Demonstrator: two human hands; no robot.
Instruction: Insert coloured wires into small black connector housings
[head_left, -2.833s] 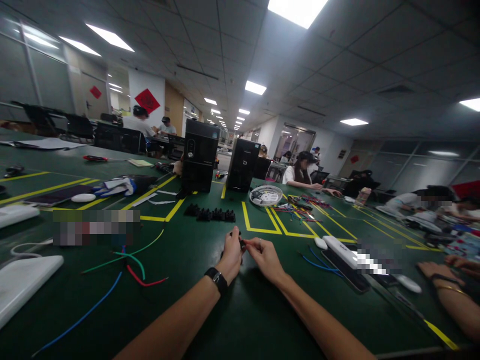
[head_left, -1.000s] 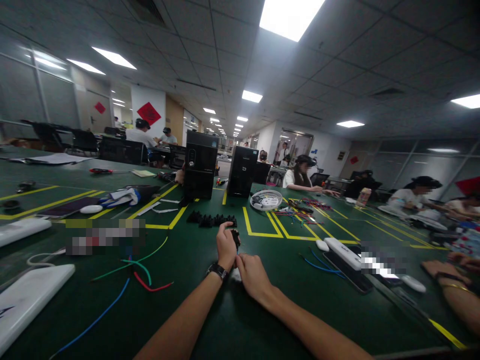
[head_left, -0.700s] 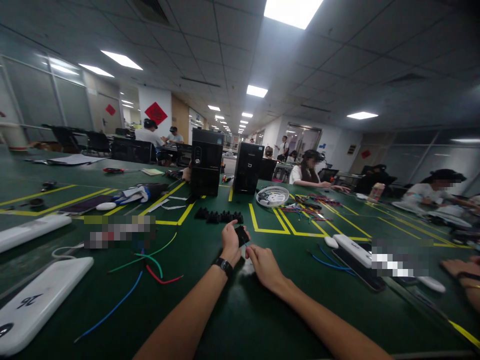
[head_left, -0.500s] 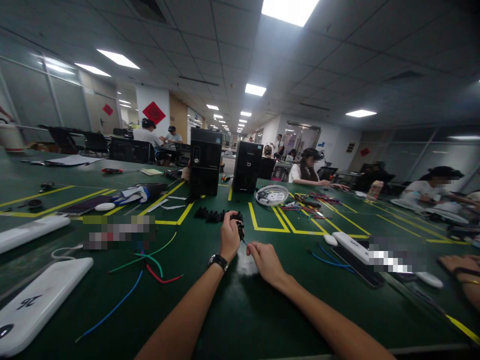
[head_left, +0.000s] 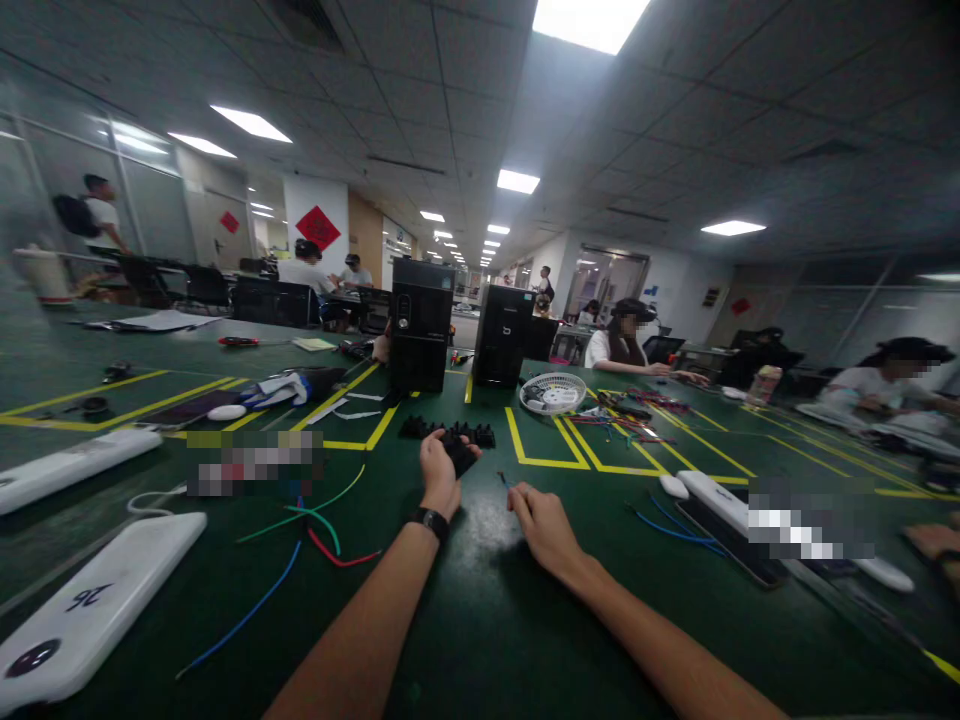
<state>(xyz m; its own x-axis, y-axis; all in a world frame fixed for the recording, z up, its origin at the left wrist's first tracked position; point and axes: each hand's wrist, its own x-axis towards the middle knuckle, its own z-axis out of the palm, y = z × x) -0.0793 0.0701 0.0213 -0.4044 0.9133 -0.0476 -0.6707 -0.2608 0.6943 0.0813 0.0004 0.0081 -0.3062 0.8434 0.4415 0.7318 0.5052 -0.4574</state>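
Over on the left, a white slab (head_left: pixel 112 595) (marked 26, as far as I can read it) lies on the green table (head_left: pixel 465 650), with a blue wire (head_left: pixel 244 622), a green wire (head_left: pixel 326 522) and a red wire (head_left: pixel 337 559) loose beside it. Next comes the left hand (head_left: pixel 439 482), thumb up, its fingers curled on a black block (head_left: pixel 460 454) held just above the table, near a row of similar blocks (head_left: pixel 481 436). Then the right hand (head_left: pixel 547 527) pinches a short wire (head_left: pixel 503 481) between thumb and fingers, well apart from that block. A white basket (head_left: pixel 553 409) sits farther back, and more blue wires (head_left: pixel 667 526) lie at the right.
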